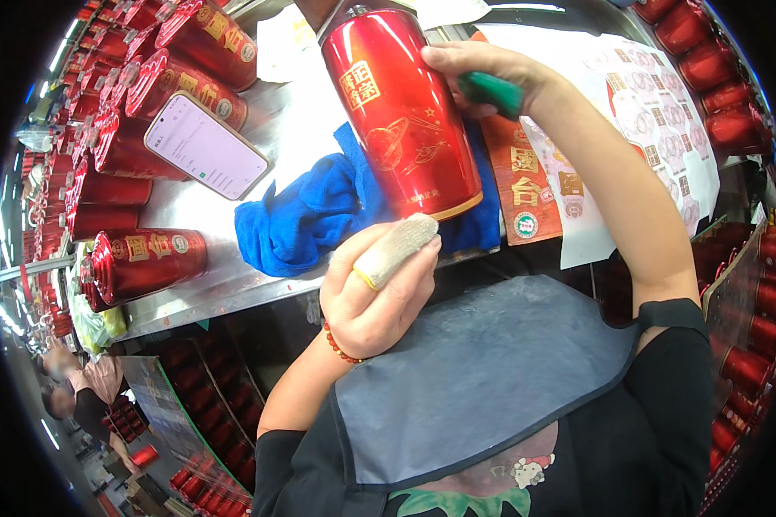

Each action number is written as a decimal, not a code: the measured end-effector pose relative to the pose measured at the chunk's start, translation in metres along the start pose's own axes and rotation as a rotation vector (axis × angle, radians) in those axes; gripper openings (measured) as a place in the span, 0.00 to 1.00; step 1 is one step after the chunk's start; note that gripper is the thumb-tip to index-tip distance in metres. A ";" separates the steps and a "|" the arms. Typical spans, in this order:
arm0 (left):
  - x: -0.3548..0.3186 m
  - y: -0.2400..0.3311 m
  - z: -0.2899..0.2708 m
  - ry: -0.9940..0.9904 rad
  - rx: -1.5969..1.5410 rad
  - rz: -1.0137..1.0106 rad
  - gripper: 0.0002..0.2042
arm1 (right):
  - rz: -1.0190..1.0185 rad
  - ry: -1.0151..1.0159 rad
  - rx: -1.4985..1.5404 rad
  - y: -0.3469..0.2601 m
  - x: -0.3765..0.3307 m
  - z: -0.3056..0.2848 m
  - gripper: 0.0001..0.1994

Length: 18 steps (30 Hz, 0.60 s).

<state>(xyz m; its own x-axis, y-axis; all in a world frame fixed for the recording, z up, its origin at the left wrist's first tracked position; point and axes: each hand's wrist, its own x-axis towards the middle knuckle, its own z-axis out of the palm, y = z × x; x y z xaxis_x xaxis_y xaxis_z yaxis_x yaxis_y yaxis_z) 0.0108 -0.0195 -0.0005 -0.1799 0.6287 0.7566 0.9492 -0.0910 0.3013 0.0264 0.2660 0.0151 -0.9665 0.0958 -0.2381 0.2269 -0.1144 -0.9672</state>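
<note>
Head view: my left hand, fingers curled, steadies the red bottle while my right hand, gripping a green tool, presses its side; smoothing seems underway.

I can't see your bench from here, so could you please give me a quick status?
Left hand under red can, covered thumb at its rim. Right hand on can's side, green tool in grip. Blue cloth beneath, nothing blocking.

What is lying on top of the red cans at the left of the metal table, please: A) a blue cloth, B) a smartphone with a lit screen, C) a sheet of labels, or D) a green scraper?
B: a smartphone with its screen lit rests across the stacked red cans.
</note>
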 end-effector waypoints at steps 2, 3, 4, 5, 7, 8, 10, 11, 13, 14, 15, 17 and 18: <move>0.003 0.001 -0.001 -0.001 0.007 0.005 0.18 | -0.047 0.058 -0.007 0.008 0.006 0.002 0.31; 0.004 0.001 -0.001 -0.005 0.007 0.012 0.19 | -0.032 0.059 -0.043 0.004 0.009 0.002 0.32; 0.005 0.001 -0.001 -0.008 0.007 0.021 0.19 | -0.017 0.064 -0.081 -0.001 0.010 0.003 0.33; 0.007 0.000 -0.001 -0.012 0.005 0.029 0.19 | -0.050 0.078 -0.118 -0.005 0.008 0.006 0.34; 0.013 0.000 0.002 -0.032 -0.001 0.074 0.18 | -0.117 0.106 -0.187 -0.024 -0.004 0.025 0.37; 0.020 0.002 0.000 -0.091 -0.002 0.090 0.18 | -0.054 0.081 -0.255 -0.031 -0.003 0.022 0.42; 0.024 0.007 0.005 -0.157 0.016 0.113 0.17 | -0.088 0.119 -0.339 -0.040 -0.007 0.031 0.42; 0.021 0.008 0.008 -0.130 0.027 0.116 0.19 | -0.105 0.137 -0.379 -0.044 -0.007 0.035 0.42; 0.020 0.007 0.005 -0.021 -0.007 0.032 0.20 | -0.073 0.124 -0.356 -0.042 -0.013 0.028 0.43; 0.019 0.004 0.000 0.012 0.014 -0.064 0.20 | -0.085 0.134 -0.324 -0.037 -0.015 0.026 0.42; 0.023 0.002 -0.008 -0.013 0.010 -0.177 0.19 | -0.052 0.122 -0.304 -0.035 -0.017 0.022 0.41; 0.012 -0.007 0.000 0.103 -0.231 -0.451 0.21 | -0.030 0.116 -0.261 -0.021 -0.014 0.008 0.40; 0.011 -0.007 0.004 0.074 -0.283 -0.528 0.24 | 0.049 0.002 -0.084 -0.013 -0.002 0.002 0.35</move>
<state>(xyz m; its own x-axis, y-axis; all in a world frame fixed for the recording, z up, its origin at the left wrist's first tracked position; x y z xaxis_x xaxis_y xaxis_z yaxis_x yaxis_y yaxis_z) 0.0032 -0.0092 0.0033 -0.6351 0.5902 0.4983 0.6232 0.0104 0.7820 0.0249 0.2649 0.0286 -0.9540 0.0937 -0.2849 0.2828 -0.0353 -0.9585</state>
